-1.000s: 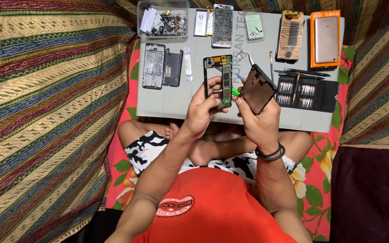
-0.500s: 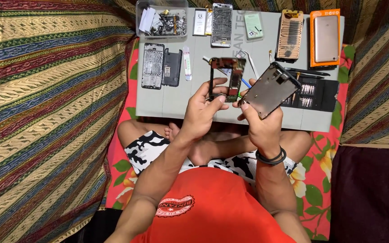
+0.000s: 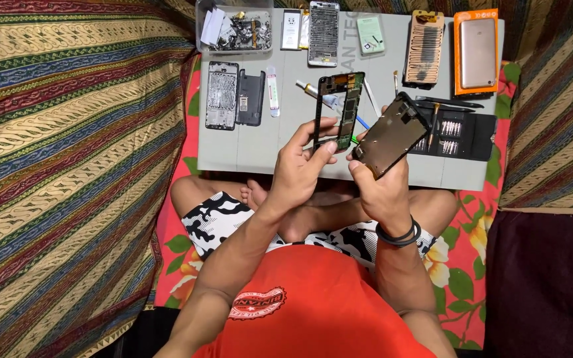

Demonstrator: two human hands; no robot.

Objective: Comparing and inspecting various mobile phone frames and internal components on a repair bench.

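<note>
Left hand is up over the near edge of the grey work mat, fingers pinched around the lower end of a black phone mid-frame with a green circuit board inside, holding it upright and a little tilted. Right hand sits just beside it, closed on the bottom corner of a dark rectangular phone screen panel with a brownish inner face, which leans out to the right, well clear of the frame. A black band wraps the right wrist.

Behind the two parts, on the mat: a white glue tube with an amber cap and a thin blue-handled tool, partly hidden by the frame. Further left lie a stripped phone chassis and a dark back cover, touching side by side. At the far edge stands a clear plastic tub of small parts. To the right, an open black case of screwdriver bits and an orange box holding a silver phone. The person sits cross-legged on striped patterned cloth.
</note>
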